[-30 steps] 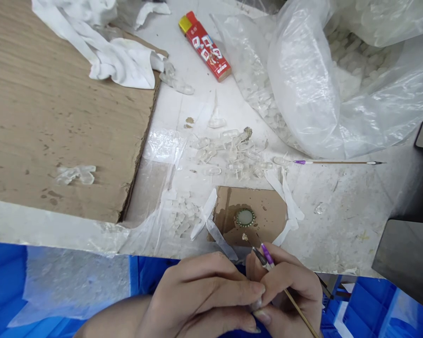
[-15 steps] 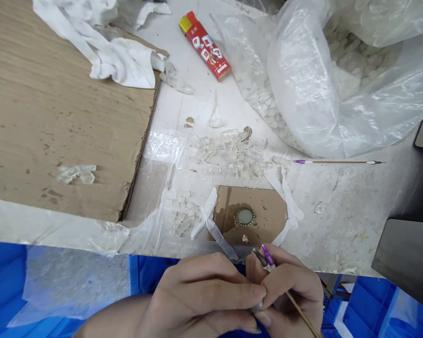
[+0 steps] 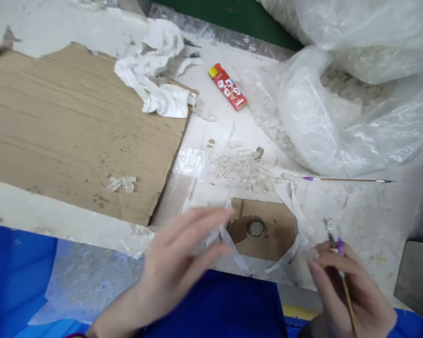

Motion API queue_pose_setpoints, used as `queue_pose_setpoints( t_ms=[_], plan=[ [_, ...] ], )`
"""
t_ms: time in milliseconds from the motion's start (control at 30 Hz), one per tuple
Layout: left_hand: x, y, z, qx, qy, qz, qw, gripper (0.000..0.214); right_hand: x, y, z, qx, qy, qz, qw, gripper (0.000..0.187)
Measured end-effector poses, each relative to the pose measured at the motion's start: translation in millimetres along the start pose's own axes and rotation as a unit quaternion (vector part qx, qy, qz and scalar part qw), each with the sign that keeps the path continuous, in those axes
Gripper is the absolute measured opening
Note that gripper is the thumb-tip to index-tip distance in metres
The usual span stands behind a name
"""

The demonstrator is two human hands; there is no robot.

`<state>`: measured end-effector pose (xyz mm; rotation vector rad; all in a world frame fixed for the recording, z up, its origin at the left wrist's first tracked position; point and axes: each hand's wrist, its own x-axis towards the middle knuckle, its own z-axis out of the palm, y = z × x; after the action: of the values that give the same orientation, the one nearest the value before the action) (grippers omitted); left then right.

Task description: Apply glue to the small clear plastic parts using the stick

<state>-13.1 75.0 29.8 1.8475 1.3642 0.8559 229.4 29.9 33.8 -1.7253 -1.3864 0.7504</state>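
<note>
I have the right hand (image 3: 356, 284) curled around a thin wooden-shafted tool (image 3: 347, 296) with purple and dark collars; whether one shaft or two lie there I cannot tell. I judge it light and stiff, with a delicate tip, best held just behind the collars. A blurred translucent bit (image 3: 308, 253) shows at the thumb and forefinger tips; I cannot tell whether they pinch it.

The left hand (image 3: 172, 253) is spread and blurred, grasping nothing that I can see, its fingertips at the left edge of a small brown cardboard piece (image 3: 284, 230). On that lies a round pale disc with a toothed greenish rim (image 3: 257, 228), between the hands and apart from both. I expect it to be light, rigid and perhaps slick-faced, so the rim suits fingertips best. The tool's tip points far, beyond the right fingers and right of the cardboard.
</note>
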Motion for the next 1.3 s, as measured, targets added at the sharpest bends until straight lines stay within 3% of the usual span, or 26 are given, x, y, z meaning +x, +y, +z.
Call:
queue_pose_setpoints(
  t_ms=[33, 67, 167, 233, 300, 367, 433, 500, 667, 833, 967, 1133, 1300],
  plan=[
    [4.5, -5.0, -2.7, 0.084, 0.038, -0.011, 0.996, 0.020, 4.6, 6.8, -3.7, -0.079, 0.037, -0.016, 0.996, 0.012],
    [9.1, -9.9, -4.1, 0.151, 0.068, -0.003, 0.986, 0.018, 9.7, 14.3, -7.1, -0.144, 0.029, -0.081, 0.986, 0.012],
    [21.4, -21.6, 2.0, 0.223, 0.052, 0.050, 0.972, 0.020, 21.5, 33.4, -12.5, -0.251, 0.017, -0.117, 0.961, 0.012],
    [26.6, -25.3, 12.0, 0.225, 0.028, 0.080, 0.971, 0.020, 22.0, 37.2, -9.6, -0.263, 0.053, -0.111, 0.957, 0.008],
    [29.8, -26.6, 21.6, 0.235, 0.009, 0.096, 0.967, 0.021, 16.3, 32.9, -1.3, -0.212, 0.101, -0.100, 0.967, 0.001],
    [31.6, -27.5, 27.6, 0.253, -0.002, 0.099, 0.963, 0.022, 7.3, 24.1, 10.3, -0.083, 0.103, -0.079, 0.988, 0.019],
    [32.2, -28.6, 29.2, 0.264, -0.007, 0.083, 0.961, 0.022, -1.1, 15.4, 21.7, 0.065, 0.030, -0.051, 0.996, 0.037],
    [31.4, -29.0, 27.2, 0.260, 0.001, 0.057, 0.964, 0.022, -5.9, 8.9, 29.9, 0.132, -0.006, -0.031, 0.991, 0.038],
    [21.6, -19.1, 16.3, 0.122, 0.011, 0.020, 0.992, 0.028, -6.9, 6.1, 37.3, 0.024, -0.097, -0.077, 0.992, 0.020],
    [6.5, -4.0, 9.7, -0.018, -0.026, -0.030, 0.999, 0.036, -17.6, 19.8, 40.5, -0.010, -0.072, -0.083, 0.994, 0.013],
    [-2.0, 1.8, 10.3, -0.130, -0.027, -0.102, 0.986, 0.031, -18.4, 25.8, 40.3, -0.019, -0.102, -0.085, 0.991, 0.023],
    [-3.9, 8.3, 9.2, -0.281, 0.012, -0.173, 0.944, 0.037, -5.4, 21.5, 44.7, -0.017, -0.124, -0.107, 0.986, 0.032],
    [-2.8, 8.5, 6.6, -0.294, 0.002, -0.183, 0.938, 0.042, -3.1, 20.0, 49.0, 0.011, -0.105, -0.110, 0.988, 0.032]
  ],
)
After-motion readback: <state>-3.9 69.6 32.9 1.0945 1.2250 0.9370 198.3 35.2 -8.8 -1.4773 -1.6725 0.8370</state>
